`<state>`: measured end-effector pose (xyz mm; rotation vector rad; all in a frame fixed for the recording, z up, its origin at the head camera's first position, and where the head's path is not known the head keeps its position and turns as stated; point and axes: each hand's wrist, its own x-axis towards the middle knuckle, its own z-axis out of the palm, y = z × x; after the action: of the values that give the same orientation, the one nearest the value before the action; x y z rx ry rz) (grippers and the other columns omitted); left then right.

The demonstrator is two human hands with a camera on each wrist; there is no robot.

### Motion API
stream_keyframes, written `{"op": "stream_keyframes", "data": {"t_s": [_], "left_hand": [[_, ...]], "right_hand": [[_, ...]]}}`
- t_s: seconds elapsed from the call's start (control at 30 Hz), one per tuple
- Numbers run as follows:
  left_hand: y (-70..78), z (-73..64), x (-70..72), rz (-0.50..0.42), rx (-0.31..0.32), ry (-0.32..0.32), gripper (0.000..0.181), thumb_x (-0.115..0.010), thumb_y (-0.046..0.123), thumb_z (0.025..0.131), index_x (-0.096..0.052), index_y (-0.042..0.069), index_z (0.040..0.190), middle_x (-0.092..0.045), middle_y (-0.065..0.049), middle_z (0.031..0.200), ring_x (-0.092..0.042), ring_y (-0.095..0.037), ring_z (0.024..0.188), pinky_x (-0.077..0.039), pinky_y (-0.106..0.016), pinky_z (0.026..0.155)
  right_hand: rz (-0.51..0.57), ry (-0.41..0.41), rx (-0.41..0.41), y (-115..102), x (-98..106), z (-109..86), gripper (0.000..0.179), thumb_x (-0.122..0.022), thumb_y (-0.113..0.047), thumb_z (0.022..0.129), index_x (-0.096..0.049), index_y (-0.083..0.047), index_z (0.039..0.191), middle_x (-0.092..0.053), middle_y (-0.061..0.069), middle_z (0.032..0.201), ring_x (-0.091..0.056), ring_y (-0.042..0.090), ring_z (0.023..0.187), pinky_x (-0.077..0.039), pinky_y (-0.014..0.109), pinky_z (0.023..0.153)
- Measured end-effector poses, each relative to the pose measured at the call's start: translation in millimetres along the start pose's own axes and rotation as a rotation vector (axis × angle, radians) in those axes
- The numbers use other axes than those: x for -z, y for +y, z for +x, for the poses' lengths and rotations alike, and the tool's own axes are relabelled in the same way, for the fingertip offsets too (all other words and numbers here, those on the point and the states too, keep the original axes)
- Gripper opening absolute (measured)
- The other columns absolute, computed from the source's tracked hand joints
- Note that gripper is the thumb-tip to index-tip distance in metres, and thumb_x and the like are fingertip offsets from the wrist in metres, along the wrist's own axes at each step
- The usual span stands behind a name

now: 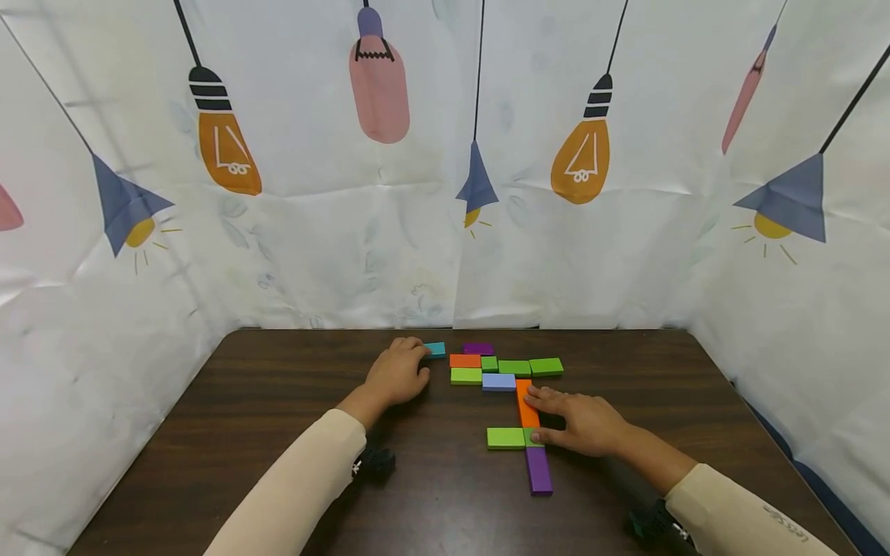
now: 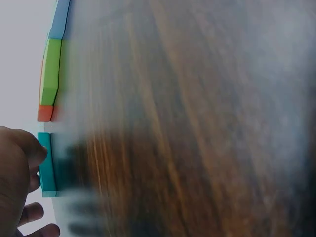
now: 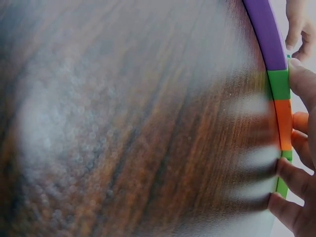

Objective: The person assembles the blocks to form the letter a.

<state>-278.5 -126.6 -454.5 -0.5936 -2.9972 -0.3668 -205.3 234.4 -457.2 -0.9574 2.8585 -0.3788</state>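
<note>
At the far middle of the table, my left hand (image 1: 398, 372) holds a teal block (image 1: 435, 350) by its left end. The left wrist view shows the thumb against the side of that teal block (image 2: 47, 165), with fingers behind it. My right hand (image 1: 580, 421) rests its fingers on a long orange block (image 1: 526, 401), thumb on the small green block (image 1: 530, 437) below. A light green block (image 1: 505, 439) lies left of that small one. A purple block (image 1: 538, 471) extends from it toward me.
Beyond the orange block lie a blue block (image 1: 498, 381), a light green block (image 1: 466, 376), an orange-red block (image 1: 464, 361) and several green ones (image 1: 514, 368). Another purple block (image 1: 478, 348) is near the back edge. A lamp-print cloth (image 1: 417, 255) surrounds the dark wooden table (image 1: 278, 417).
</note>
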Motion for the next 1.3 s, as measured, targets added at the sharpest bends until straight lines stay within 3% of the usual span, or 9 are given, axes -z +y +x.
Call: {"op": "stream_keyframes", "data": {"t_s": [0.1, 0.33, 0.67, 0.9, 1.13, 1.3], "left_hand": [[-3.5, -0.5, -0.1, 0.002, 0.003, 0.015, 0.038, -0.061, 0.022, 0.101, -0.065, 0.009, 0.136, -0.054, -0.011, 0.142, -0.045, -0.033, 0.135, -0.044, -0.054, 0.105], [-9.6, -4.0, 3.1, -0.019, -0.01, 0.017, 0.036, -0.063, 0.02, 0.1, -0.064, 0.009, 0.134, -0.051, -0.012, 0.15, -0.042, -0.034, 0.14, -0.043, -0.055, 0.106], [-19.5, -6.2, 6.7, -0.009, -0.018, 0.066, 0.018, -0.075, 0.019, 0.094, -0.072, 0.013, 0.111, -0.067, -0.007, 0.124, -0.056, -0.032, 0.119, -0.05, -0.051, 0.096], [-23.4, -8.4, 5.8, -0.036, 0.005, 0.037, 0.026, -0.076, 0.021, 0.093, -0.072, 0.013, 0.118, -0.068, -0.008, 0.123, -0.059, -0.032, 0.114, -0.05, -0.05, 0.095], [-26.3, -14.8, 6.1, -0.104, 0.038, 0.011, 0.028, -0.073, 0.019, 0.095, -0.072, 0.015, 0.122, -0.069, -0.007, 0.124, -0.061, -0.031, 0.114, -0.052, -0.051, 0.092], [-27.6, -22.5, 5.5, -0.164, 0.032, 0.026, 0.026, -0.075, 0.018, 0.093, -0.073, 0.016, 0.118, -0.069, -0.004, 0.117, -0.062, -0.026, 0.108, -0.053, -0.048, 0.089]], "right_hand": [[0.001, 0.001, 0.002, 0, 0, -0.1, 0.078, -0.052, -0.071, 0.095, -0.052, -0.02, 0.153, -0.045, -0.001, 0.157, -0.05, 0.028, 0.138, -0.055, 0.038, 0.071], [0.003, -0.001, 0.002, 0, -1, 0.0, 0.078, -0.051, -0.071, 0.095, -0.051, -0.019, 0.153, -0.045, -0.001, 0.157, -0.049, 0.028, 0.139, -0.056, 0.047, 0.082], [-0.007, -0.002, 0.002, 1, -2, 0.4, 0.078, -0.051, -0.071, 0.095, -0.051, -0.019, 0.153, -0.045, 0.0, 0.157, -0.05, 0.029, 0.137, -0.056, 0.045, 0.081], [0.016, -0.006, 0.001, 0, -1, 0.2, 0.078, -0.053, -0.07, 0.095, -0.051, -0.018, 0.153, -0.045, 0.001, 0.157, -0.051, 0.03, 0.137, -0.052, 0.033, 0.064], [-0.004, -0.002, 0.004, 1, -1, 0.1, 0.078, -0.051, -0.072, 0.095, -0.051, -0.019, 0.153, -0.045, 0.0, 0.156, -0.052, 0.03, 0.136, -0.056, 0.046, 0.081], [0.0, 0.0, 0.006, 1, -2, 0.0, 0.078, -0.051, -0.071, 0.095, -0.051, -0.019, 0.153, -0.045, 0.0, 0.157, -0.053, 0.031, 0.135, -0.055, 0.039, 0.072]]}}
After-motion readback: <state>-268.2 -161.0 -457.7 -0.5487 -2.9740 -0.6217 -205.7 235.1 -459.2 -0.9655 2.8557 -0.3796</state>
